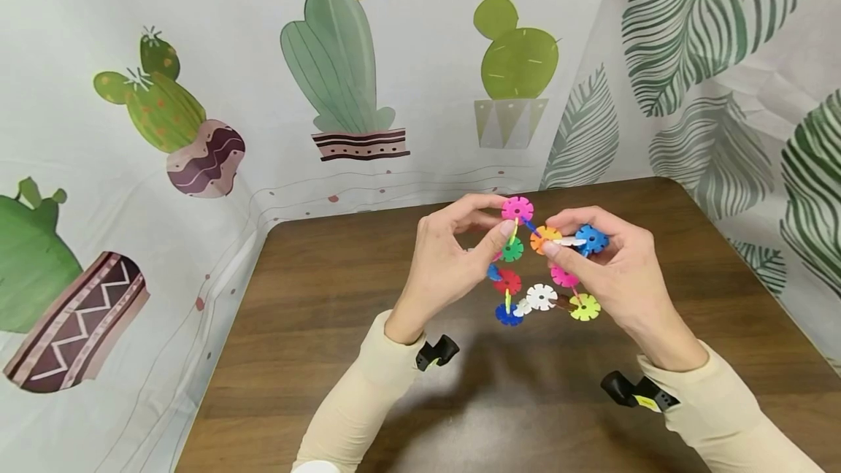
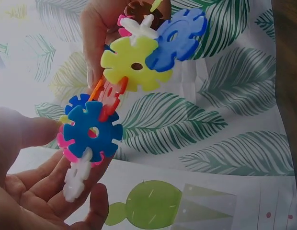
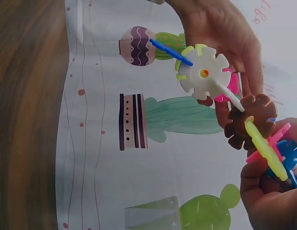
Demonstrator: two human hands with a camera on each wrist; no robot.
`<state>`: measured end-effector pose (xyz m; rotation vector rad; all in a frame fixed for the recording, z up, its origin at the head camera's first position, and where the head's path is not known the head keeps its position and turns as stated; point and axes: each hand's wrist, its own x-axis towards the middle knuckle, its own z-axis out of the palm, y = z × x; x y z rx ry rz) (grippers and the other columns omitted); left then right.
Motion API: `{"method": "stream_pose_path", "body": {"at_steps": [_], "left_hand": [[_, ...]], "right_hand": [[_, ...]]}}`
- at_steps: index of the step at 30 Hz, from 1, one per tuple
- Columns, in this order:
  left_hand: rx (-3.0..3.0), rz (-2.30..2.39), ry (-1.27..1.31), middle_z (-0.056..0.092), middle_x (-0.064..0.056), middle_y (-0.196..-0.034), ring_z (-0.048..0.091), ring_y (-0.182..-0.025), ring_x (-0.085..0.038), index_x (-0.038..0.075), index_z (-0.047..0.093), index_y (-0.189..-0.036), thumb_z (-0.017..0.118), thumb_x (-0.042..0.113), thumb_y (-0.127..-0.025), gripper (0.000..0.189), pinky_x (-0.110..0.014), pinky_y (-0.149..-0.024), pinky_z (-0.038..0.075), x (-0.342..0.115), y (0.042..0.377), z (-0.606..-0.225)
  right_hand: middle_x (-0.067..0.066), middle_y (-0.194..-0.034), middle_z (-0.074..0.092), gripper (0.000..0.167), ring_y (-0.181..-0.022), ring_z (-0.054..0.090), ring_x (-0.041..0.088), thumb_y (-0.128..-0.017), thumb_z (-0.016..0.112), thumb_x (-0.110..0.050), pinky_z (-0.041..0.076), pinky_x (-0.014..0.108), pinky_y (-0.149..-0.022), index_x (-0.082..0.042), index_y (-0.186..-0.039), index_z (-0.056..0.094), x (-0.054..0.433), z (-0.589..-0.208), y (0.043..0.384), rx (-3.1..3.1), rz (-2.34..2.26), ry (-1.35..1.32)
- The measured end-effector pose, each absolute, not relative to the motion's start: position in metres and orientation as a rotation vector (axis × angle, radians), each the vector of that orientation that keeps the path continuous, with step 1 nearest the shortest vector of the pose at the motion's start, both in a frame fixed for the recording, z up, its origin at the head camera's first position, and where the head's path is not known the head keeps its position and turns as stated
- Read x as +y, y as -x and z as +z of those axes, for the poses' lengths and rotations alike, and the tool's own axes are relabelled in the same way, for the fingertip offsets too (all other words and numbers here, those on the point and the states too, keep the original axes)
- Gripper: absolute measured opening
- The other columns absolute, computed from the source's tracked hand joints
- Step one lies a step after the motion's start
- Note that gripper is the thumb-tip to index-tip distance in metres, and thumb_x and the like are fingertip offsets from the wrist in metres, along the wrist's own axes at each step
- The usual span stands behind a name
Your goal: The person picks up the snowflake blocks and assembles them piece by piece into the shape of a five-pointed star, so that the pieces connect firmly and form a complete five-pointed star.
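Note:
A loop of notched plastic snowflake discs, linked slot to slot, is held up over the table by both hands. My left hand [image 1: 447,261] pinches it at the upper left, thumb and fingers about the pink disc [image 1: 517,209] and the green disc [image 1: 512,249]. On the right, my right hand [image 1: 624,268] pinches the orange disc [image 1: 545,239], with a light-blue disc [image 1: 593,239] beside its fingers. Below hang a red disc [image 1: 507,282], a dark-blue disc [image 1: 509,314], a white disc [image 1: 542,297] and a yellow-green disc [image 1: 585,307]. The brown disc [image 3: 250,121] shows in the right wrist view.
The brown wooden table [image 1: 315,356] lies beneath the hands. Behind it hangs a white cloth [image 1: 434,57] printed with cacti and leaves. Each wrist wears a black camera mount, the left one [image 1: 439,352] and the right one [image 1: 637,391].

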<state>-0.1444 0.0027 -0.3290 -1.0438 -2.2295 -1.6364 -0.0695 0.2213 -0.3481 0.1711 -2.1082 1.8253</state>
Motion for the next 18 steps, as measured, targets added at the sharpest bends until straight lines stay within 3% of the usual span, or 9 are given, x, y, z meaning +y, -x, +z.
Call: {"method": "stream_pose_path", "body": {"at_steps": [6, 10, 16, 18], "left_hand": [[-2.233, -1.626, 0.978, 0.084, -0.001, -0.113, 0.079, -0.104, -0.008, 0.020, 0.072, -0.134, 0.073, 0.028, -0.103, 0.032, -0.036, -0.096, 0.064, -0.013, 0.148, -0.342], [-2.331, -1.699, 0.869, 0.082, -0.002, -0.115, 0.078, -0.098, -0.008, 0.022, 0.071, -0.135, 0.069, 0.028, -0.105, 0.031, -0.029, -0.090, 0.064, -0.032, 0.147, -0.364], [-2.403, -2.175, 0.777, 0.078, -0.030, -0.102, 0.080, -0.079, -0.011, 0.001, 0.071, -0.130, 0.069, 0.009, -0.104, 0.027, -0.029, -0.077, 0.066, -0.049, 0.143, -0.396], [-2.395, -2.253, 0.733, 0.077, -0.033, -0.098, 0.081, -0.078, -0.015, -0.005, 0.072, -0.125, 0.069, 0.005, -0.102, 0.024, -0.030, -0.077, 0.067, -0.051, 0.143, -0.403]], "right_hand": [[0.003, -0.104, 0.073, 0.031, -0.077, 0.069, 0.012, -0.093, 0.082, -0.002, 0.060, 0.021, -0.063, -0.001, -0.123, 0.073, 0.221, -0.354, 0.071, -2.051, 1.878, -0.130], [0.003, -0.104, 0.069, 0.032, -0.082, 0.068, 0.010, -0.093, 0.081, 0.001, 0.060, 0.018, -0.067, 0.002, -0.123, 0.072, 0.220, -0.365, 0.073, -1.951, 2.005, -0.091], [0.000, -0.104, 0.066, 0.032, -0.086, 0.066, 0.009, -0.094, 0.079, 0.001, 0.060, 0.017, -0.071, 0.002, -0.126, 0.070, 0.216, -0.387, 0.073, -1.969, 2.073, -0.063], [-0.001, -0.106, 0.067, 0.032, -0.089, 0.066, 0.010, -0.096, 0.077, -0.001, 0.060, 0.017, -0.074, 0.000, -0.127, 0.070, 0.215, -0.392, 0.073, -2.038, 2.052, -0.085]]}}
